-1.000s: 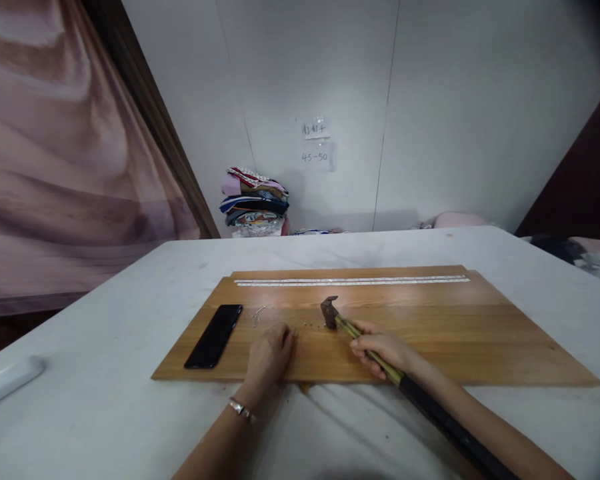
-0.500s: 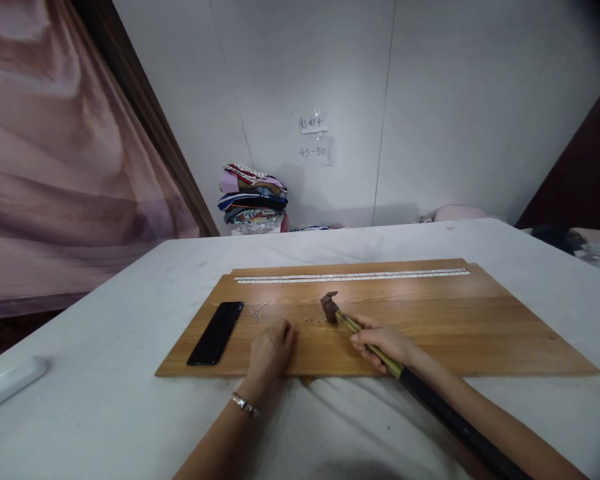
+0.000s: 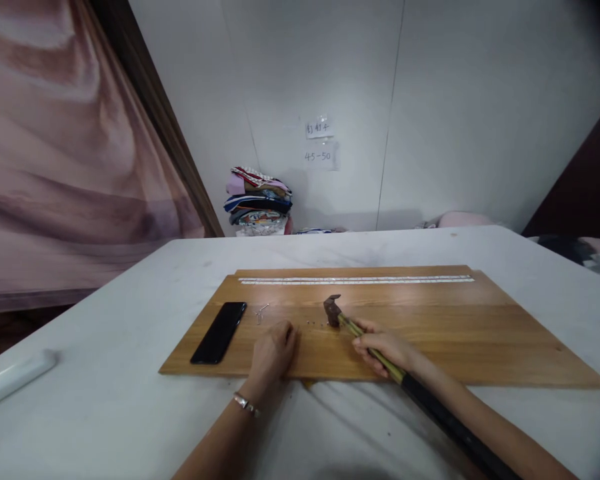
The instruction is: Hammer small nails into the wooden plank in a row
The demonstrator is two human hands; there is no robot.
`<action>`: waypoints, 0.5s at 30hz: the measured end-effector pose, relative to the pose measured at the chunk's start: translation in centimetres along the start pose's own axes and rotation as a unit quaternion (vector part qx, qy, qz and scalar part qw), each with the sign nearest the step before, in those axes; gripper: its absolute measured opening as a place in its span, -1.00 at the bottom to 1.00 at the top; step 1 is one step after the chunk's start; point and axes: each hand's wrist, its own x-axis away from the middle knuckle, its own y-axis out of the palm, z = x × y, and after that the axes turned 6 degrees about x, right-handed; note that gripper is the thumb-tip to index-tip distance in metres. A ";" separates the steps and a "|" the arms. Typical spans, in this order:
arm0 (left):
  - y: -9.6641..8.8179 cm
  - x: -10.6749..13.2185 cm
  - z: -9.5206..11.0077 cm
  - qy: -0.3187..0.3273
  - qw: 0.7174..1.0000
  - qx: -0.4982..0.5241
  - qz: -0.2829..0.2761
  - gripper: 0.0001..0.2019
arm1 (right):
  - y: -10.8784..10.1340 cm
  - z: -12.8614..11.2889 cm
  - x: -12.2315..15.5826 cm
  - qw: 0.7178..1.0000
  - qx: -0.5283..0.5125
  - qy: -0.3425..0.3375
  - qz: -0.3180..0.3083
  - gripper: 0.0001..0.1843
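Across the white table (image 3: 105, 333) lies your wooden board (image 3: 480, 323), with two white strips (image 3: 357, 282) along its far side. Your hammer (image 3: 420, 396) slants over the near edge, head low above the middle of the board; whether it touches the wood, I can't tell. Your right hand (image 3: 384, 348) is closed around its handle, well up toward the head. Left of that, the black phone (image 3: 219, 333) lies flat. Your left hand (image 3: 274, 347) rests near the front edge, loosely curled; I can't tell whether its fingers hold anything. Just beyond the phone, a few loose nails (image 3: 260, 311) appear unused, so some work seems left. Between your left hand and the hammer head, the small specks (image 3: 313, 323) look like nails already driven in, though how deep is unclear.
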 end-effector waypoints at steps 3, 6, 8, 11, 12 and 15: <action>0.1 -0.1 -0.1 -0.001 1.000 0.004 -0.003 -0.71 | 0.2 -0.3 0.1 1.000 0.001 -0.004 -0.002 -0.23; 0.1 -0.2 -0.3 -0.001 1.000 0.005 -0.009 -0.71 | 0.3 -0.6 0.2 1.000 0.003 -0.006 0.004 -0.26; 0.0 -0.2 -0.3 -0.001 1.000 0.001 -0.012 -0.71 | 0.3 -0.6 0.2 1.000 0.003 -0.016 -0.003 -0.29; -0.1 -0.2 -0.3 0.000 1.000 -0.003 -0.014 -0.71 | 0.3 -0.5 0.0 1.000 0.000 -0.025 -0.008 -0.34; -0.2 -0.2 -0.2 0.000 1.000 -0.003 -0.015 -0.71 | 0.3 -0.5 0.0 1.000 -0.001 -0.024 -0.009 -0.35; -0.2 -0.2 -0.2 -0.002 1.000 -0.007 -0.017 -0.71 | 0.3 -0.6 0.0 1.000 -0.001 -0.019 -0.010 -0.35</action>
